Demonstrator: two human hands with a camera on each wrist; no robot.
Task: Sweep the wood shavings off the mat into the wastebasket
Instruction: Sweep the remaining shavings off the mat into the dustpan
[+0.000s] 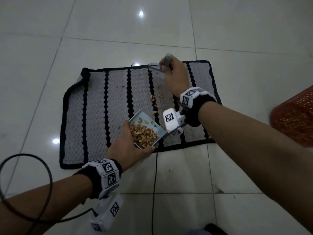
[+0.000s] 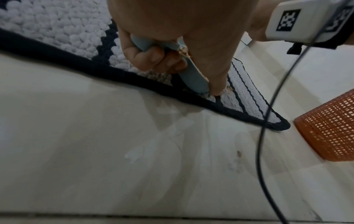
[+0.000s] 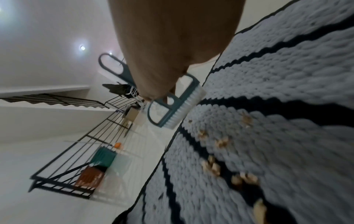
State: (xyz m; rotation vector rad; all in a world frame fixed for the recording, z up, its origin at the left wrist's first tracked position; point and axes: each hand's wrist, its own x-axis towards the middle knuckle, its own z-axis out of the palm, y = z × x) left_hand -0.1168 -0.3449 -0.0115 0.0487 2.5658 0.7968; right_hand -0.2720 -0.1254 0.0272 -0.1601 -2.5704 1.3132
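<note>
A grey mat [image 1: 94, 116] with black stripes lies on the tiled floor. My left hand [image 1: 128, 143] grips a small light-blue dustpan [image 1: 144, 116] at the mat's near edge; a heap of wood shavings [image 1: 144, 134] fills it. Loose shavings [image 1: 155, 100] trail up the mat toward my right hand [image 1: 174, 77], which holds a small hand brush [image 1: 156, 67] at the mat's far edge. In the right wrist view the brush [image 3: 172, 104] hovers just above the mat with scattered shavings [image 3: 222, 142] near it. In the left wrist view my fingers [image 2: 153, 56] curl round the dustpan [image 2: 191, 74].
An orange mesh wastebasket [image 1: 294, 116] stands on the floor right of the mat; the left wrist view shows the wastebasket [image 2: 329, 130] beyond the mat's corner. A black cable [image 1: 49, 175] loops by my left arm. A stair railing [image 3: 80, 148] stands far off.
</note>
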